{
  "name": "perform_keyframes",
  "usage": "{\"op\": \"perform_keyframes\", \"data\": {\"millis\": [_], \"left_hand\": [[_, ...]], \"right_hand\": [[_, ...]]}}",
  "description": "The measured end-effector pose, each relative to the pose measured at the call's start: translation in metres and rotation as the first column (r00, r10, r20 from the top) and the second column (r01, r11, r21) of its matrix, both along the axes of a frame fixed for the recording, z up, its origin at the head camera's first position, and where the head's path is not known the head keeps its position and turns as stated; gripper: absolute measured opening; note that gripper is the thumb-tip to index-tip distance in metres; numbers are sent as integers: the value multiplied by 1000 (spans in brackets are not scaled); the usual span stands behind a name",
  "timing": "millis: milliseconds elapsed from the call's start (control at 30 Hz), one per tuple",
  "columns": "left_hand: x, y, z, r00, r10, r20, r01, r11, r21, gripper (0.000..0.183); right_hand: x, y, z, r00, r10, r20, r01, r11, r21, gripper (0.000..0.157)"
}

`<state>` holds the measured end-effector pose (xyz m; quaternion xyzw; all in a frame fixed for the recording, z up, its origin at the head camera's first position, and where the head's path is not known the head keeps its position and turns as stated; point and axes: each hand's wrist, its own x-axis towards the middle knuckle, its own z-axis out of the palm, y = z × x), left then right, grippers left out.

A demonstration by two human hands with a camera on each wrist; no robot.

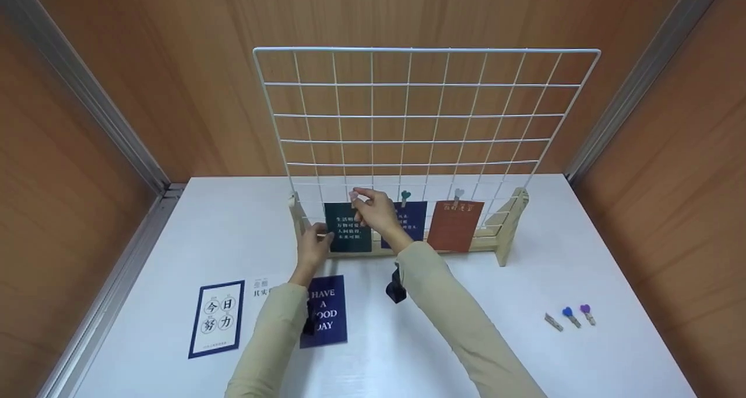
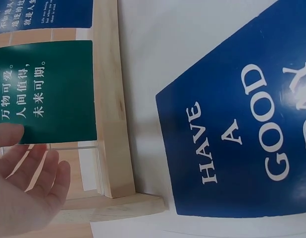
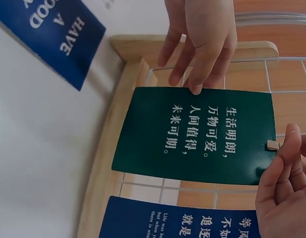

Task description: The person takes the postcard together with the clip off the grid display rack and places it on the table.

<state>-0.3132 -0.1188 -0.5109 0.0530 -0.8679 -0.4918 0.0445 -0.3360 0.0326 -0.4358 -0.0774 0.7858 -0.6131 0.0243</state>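
Observation:
My right hand point(image 1: 376, 211) pinches a small wooden clothespin point(image 3: 273, 145) with a pink heart point(image 1: 353, 195) at the top edge of a dark green card point(image 1: 348, 240). The card has white writing and lies against the lower part of a white wire grid point(image 1: 431, 116). At the card's left edge is my left hand point(image 1: 313, 246), its thumb point(image 2: 9, 134) over the front and its index finger partly hidden behind. Beside it on the grid hang a blue card point(image 1: 412, 214), partly covered by my right hand, and a red-brown card point(image 1: 456, 229), each under a heart clothespin.
A wooden stand point(image 1: 507, 229) holds the grid upright. On the white table point(image 1: 466, 328) lie a blue "HAVE A GOOD DAY" card point(image 1: 329, 310), a blue-framed card point(image 1: 217, 319) and a white card partly under my left sleeve. Three clothespins point(image 1: 571, 316) lie at the right.

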Motion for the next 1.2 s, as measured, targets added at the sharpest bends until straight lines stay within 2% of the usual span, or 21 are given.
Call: {"op": "perform_keyframes", "data": {"millis": [300,567,733,933,1100,1200], "left_hand": [[1,-2,0,999,15,-39,-16,1000,-13,18],[1,-1,1,998,53,-15,-54,998,-27,17],[0,0,1,998,58,-10,-58,997,-42,17],[2,1,2,998,55,-13,-56,996,-66,16],[2,-2,2,999,50,-21,-51,995,-87,15],[3,-3,1,998,45,-37,-48,995,-91,15]], "right_hand": [[1,-2,-2,999,-40,7,41,997,-65,29],[-1,-3,0,998,-66,-24,64,997,-50,25],[-1,-3,-2,991,-128,-32,128,992,-1,24],[0,-6,-4,972,-199,-126,208,976,70,22],[0,-6,-2,946,-208,-250,233,969,77,20],[0,-5,-2,940,-205,-274,231,971,65,19]]}}
